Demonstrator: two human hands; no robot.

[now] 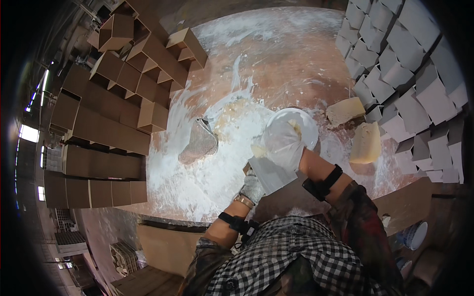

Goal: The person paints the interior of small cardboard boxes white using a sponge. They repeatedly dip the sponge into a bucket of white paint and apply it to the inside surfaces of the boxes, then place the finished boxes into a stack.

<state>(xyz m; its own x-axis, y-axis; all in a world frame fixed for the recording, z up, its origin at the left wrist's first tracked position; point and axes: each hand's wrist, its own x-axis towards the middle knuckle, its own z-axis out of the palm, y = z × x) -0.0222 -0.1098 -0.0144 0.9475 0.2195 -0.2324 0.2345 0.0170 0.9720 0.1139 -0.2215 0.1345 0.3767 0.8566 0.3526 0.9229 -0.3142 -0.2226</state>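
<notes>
My left hand [254, 187], in a pale knit glove, is closed around the lower left side of a small box with a white, wet-looking face [273, 176]. Covered in thin white plastic, my right hand [282, 142] is closed at the upper edge of that face. Yellow bits of a sponge [257, 150] show beside its fingers; most of the sponge is hidden under the hand. Partly behind my right hand stands a round white bowl [308, 129]. Left of the bowl, a crumpled, speckled cloth or glove [200, 142] lies on the table.
White smears cover the brown table [276, 64]. Two yellow sponge blocks [366, 143] lie right of the bowl. Stacked open brown cardboard boxes [113, 118] rise at the left; rows of white-faced boxes [412, 64] stand at the right. A bucket [414, 235] sits low at the right.
</notes>
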